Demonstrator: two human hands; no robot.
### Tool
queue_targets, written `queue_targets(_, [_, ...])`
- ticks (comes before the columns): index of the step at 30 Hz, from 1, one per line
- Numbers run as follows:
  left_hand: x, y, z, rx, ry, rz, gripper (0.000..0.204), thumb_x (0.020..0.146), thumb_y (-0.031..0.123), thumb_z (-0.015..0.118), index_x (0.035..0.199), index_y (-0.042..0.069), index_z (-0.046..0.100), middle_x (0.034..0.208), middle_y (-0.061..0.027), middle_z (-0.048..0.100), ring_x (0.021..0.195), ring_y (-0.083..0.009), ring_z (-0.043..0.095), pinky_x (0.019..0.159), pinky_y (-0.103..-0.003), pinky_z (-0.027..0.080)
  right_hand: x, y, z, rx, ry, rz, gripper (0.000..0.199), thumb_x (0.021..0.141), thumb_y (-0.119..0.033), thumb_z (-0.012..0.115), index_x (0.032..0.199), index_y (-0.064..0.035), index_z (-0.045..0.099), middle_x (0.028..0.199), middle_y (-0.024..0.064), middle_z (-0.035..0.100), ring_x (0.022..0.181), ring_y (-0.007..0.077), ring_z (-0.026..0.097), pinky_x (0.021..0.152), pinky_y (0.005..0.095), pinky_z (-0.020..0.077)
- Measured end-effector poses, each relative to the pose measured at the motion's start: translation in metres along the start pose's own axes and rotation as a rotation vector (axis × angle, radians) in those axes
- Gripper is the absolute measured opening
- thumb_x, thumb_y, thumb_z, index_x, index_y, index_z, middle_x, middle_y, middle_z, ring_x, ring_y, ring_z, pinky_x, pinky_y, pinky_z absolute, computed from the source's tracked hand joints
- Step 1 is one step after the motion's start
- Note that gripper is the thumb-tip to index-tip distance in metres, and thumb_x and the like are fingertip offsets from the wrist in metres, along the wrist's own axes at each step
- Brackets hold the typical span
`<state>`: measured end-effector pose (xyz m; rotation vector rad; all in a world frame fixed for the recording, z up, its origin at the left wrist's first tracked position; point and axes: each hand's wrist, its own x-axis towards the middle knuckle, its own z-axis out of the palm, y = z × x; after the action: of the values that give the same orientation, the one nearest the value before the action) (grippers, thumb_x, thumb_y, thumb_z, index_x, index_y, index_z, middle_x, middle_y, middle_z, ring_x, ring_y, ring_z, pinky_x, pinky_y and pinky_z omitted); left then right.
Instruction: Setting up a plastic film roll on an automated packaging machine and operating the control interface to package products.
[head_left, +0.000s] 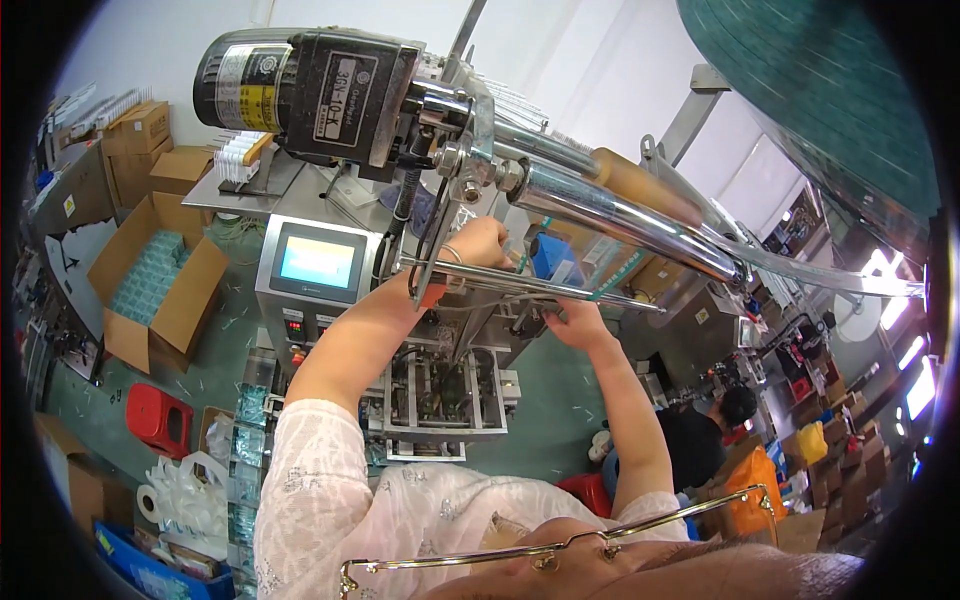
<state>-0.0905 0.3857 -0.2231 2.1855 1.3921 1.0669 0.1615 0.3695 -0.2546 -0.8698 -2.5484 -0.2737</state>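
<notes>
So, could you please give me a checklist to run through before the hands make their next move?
1. Touchscreen lit: ok, its display glows.
2. Left hand well clear of the thin metal rod: not ok, the rod crosses its wrist in this view.
3. Right hand grip: cannot tell, its fingertips are partly hidden.
4. Gear motor stopped: cannot tell from a still picture.
5. Cardboard box flaps open: ok, teal packs show inside.

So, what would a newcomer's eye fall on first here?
Probably the big black motor at the upper left and the huge green roll at the upper right. Next might come the lit screen left of centre, then the left hand and right hand near the shiny metal roller.
</notes>
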Motion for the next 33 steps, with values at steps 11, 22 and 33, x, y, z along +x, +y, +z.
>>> queue_targets(11, [-0.010, -0.007, 0.005, 0.070, -0.044, 0.000, 0.045, 0.058, 0.018, 0.076, 0.094, -0.003, 0.060, 0.074, -0.0169, 0.060, 0.070, -0.0274, 0.059, 0.064, -0.033, 0.045, -0.040, -0.106, 0.048, 0.274, 0.197, 0.145, 0.044, 0.068, -0.005, 0.056, 0.110, -0.0046, 0.045, 0.101, 0.0142, 0.054, 0.080, 0.0312, 0.054, 0.070, 0.0376, 0.0434])
queue_targets(22, [-0.013, 0.000, 0.006, 0.051, -0.014, -0.054, 0.046, 0.059, 0.013, 0.075, 0.099, -0.003, 0.058, 0.083, -0.0194, 0.061, 0.077, -0.0290, 0.060, 0.070, -0.032, 0.047, 0.004, -0.097, 0.117, 0.149, 0.210, 0.324, 0.066, 0.072, -0.013, 0.053, 0.130, -0.0051, 0.023, 0.082, 0.0146, 0.055, 0.068, 0.0324, 0.057, 0.055, 0.0411, 0.0457])
queue_targets(33, [-0.017, 0.002, 0.003, 0.099, -0.010, 0.007, 0.040, 0.059, 0.015, 0.075, 0.093, -0.001, 0.061, 0.080, -0.0164, 0.061, 0.075, -0.0265, 0.060, 0.069, -0.032, 0.046, 0.005, -0.102, 0.113, -0.025, 0.121, 0.357, 0.073, 0.075, -0.019, 0.053, 0.134, -0.0013, 0.014, 0.075, 0.0149, 0.057, 0.058, 0.0319, 0.056, 0.052, 0.0405, 0.0454])
